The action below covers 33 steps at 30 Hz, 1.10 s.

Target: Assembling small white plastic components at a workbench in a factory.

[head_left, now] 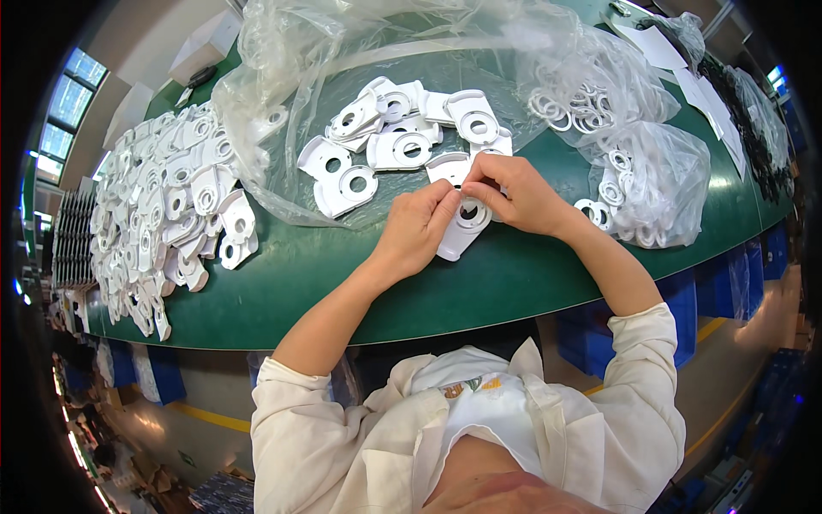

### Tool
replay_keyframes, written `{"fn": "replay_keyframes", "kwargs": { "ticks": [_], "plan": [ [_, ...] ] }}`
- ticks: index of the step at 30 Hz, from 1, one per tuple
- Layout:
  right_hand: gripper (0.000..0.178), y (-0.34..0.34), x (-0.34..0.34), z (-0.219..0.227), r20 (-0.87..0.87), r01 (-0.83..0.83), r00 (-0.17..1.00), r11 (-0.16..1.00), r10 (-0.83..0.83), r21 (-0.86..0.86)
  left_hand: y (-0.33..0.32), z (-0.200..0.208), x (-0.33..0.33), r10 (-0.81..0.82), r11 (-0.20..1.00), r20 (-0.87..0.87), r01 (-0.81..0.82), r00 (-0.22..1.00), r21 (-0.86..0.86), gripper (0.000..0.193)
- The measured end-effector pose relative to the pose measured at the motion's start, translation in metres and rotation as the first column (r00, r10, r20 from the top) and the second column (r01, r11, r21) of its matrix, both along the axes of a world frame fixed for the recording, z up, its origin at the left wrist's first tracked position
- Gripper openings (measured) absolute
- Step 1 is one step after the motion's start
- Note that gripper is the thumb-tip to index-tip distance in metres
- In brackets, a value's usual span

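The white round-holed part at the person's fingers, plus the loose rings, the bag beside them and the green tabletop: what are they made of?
White round-holed part: probably molded plastic, satin; crisp edges, even color.
Loose rings: likely plastic too, though rubber is possible.
Bag: thin plastic film; crinkled, see-through, glinting.
Green tabletop: smooth, soft sheen; perhaps laminate or a mat.

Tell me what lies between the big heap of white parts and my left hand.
Head view: bare green tabletop between heap and left hand, with clear plastic sheet along its far side.
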State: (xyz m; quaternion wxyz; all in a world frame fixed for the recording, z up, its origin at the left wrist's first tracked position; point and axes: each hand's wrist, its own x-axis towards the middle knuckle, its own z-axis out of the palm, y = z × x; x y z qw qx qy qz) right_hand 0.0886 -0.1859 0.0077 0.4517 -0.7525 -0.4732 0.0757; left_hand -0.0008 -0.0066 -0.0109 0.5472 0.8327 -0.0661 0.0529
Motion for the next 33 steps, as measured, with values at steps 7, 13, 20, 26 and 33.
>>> {"fn": "replay_keyframes", "kwargs": {
  "ticks": [7,13,20,26,33],
  "plan": [
    [0.018,0.004,-0.002,0.002,-0.501,0.169,0.863,0.969,-0.058,0.179,-0.002,-0.002,0.002,0.055,0.949,-0.077,-0.076,0.996,-0.307,0.025],
    [0.019,0.001,0.006,-0.007,-0.551,0.206,0.832,0.958,-0.063,0.201,-0.008,0.006,0.000,-0.119,0.816,-0.120,0.028,0.986,-0.577,0.023],
    [0.016,0.004,-0.001,0.005,-0.463,0.113,0.886,0.979,-0.022,0.169,0.000,0.006,0.001,-0.077,0.840,-0.111,0.004,0.991,-0.542,0.024],
    [0.015,0.004,0.000,-0.004,-0.220,0.064,0.975,0.991,-0.038,0.116,-0.003,0.001,0.001,0.068,0.987,-0.037,-0.073,0.997,-0.145,0.024],
    [0.013,0.002,-0.006,-0.004,-0.298,0.069,0.952,0.998,-0.064,0.007,0.002,0.005,0.001,0.097,0.981,0.023,-0.100,0.995,0.164,0.024]
  ]
}}
